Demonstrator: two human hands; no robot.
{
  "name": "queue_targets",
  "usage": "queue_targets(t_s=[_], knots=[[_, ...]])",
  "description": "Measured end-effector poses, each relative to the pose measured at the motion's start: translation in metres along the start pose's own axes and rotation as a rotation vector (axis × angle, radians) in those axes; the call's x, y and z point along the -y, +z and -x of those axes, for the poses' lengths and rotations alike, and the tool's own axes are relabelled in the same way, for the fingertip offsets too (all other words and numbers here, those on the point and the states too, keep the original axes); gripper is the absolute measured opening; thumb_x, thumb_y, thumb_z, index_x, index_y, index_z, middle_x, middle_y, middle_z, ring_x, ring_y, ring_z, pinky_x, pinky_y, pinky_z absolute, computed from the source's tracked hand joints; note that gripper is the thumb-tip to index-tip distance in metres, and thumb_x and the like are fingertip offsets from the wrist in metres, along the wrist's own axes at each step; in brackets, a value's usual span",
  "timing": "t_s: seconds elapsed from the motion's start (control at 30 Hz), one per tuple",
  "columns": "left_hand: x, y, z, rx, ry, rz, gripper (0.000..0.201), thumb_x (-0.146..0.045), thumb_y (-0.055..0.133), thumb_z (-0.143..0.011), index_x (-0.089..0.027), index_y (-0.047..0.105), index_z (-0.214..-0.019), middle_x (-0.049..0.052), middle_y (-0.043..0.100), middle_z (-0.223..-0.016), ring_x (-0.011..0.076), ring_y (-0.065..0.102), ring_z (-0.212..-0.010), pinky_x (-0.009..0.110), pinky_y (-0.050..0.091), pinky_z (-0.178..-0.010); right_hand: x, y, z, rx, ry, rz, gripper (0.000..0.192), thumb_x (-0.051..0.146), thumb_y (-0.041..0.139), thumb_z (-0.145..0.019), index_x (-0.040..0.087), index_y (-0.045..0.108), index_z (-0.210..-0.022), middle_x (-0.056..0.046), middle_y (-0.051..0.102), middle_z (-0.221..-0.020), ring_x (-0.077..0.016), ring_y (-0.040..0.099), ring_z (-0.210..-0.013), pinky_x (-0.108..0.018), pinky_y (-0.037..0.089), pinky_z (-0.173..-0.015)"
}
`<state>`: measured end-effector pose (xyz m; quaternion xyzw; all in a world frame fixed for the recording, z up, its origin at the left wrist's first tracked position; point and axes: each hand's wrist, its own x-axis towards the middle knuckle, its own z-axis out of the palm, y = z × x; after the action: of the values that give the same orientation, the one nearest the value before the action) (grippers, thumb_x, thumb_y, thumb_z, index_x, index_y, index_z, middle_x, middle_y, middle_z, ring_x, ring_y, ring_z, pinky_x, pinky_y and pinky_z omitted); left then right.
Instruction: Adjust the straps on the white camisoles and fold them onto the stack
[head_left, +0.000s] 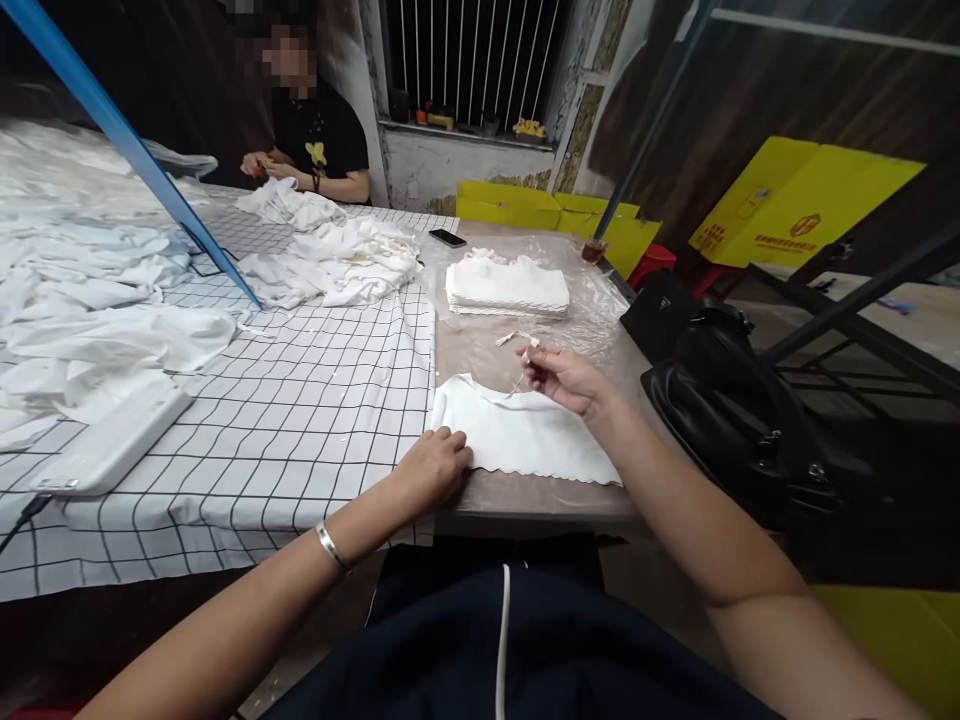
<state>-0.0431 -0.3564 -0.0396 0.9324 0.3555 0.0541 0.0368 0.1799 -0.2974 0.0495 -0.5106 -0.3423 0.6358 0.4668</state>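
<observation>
At the near edge of the tabletop lies a flat white cloth, partly on bare brown surface, just right of the checked cover. The left hand rests palm down on the cloth's left corner, fingers curled loosely, gripping nothing. A bracelet sits on the left wrist. The right hand hovers above the cloth's far edge, fingertips pinched on a thin white string that hangs toward the cloth. Farther back, a stack of folded white cloths sits on clear plastic sheet, with a phone beyond it. Loose white fabric is heaped on the checked cover. A white flat case lies at left. A black bag stands beside the tabletop's right edge. Across the tabletop, another person sits with both hands together.
</observation>
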Motion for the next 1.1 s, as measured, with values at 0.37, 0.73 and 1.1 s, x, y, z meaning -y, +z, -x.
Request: queue_targets(t_s=[0.37,0.73,1.1], knots=[[-0.004,-0.019,-0.023,-0.079,-0.224,0.328,0.019,-0.030,0.051,-0.092,-0.016,0.064,-0.089,0.009,0.061,-0.091,0.0214,0.057,-0.087,0.034,0.043,-0.076,0.069,0.039,-0.086,0.088,-0.219,0.085,0.011,0.010,0.064,-0.086,0.014,0.059,-0.077,0.004,0.058,-0.060,-0.0045,0.056,-0.055,-0.014,0.046,-0.054],[0.008,-0.004,-0.072,0.045,-0.443,0.450,0.013,-0.031,0.068,-0.080,-0.018,0.063,-0.080,0.006,0.065,-0.091,0.0265,0.053,-0.097,0.041,0.030,-0.081,-0.038,-0.019,-0.051,0.162,-0.137,0.267,0.032,0.040,0.080,-0.067,0.017,0.059,-0.073,0.003,0.056,-0.065,-0.0090,0.050,-0.059,-0.022,0.041,-0.057],[0.007,-0.006,-0.064,-0.069,-0.518,0.663,0.013,-0.029,0.063,-0.083,-0.019,0.069,-0.077,0.003,0.069,-0.088,0.0230,0.055,-0.097,0.043,0.027,-0.088,-0.077,-0.022,-0.030,0.290,-0.382,0.907,0.013,0.028,0.051,-0.083,0.020,0.047,-0.072,0.000,0.050,-0.073,-0.0153,0.047,-0.071,-0.028,0.035,-0.067]])
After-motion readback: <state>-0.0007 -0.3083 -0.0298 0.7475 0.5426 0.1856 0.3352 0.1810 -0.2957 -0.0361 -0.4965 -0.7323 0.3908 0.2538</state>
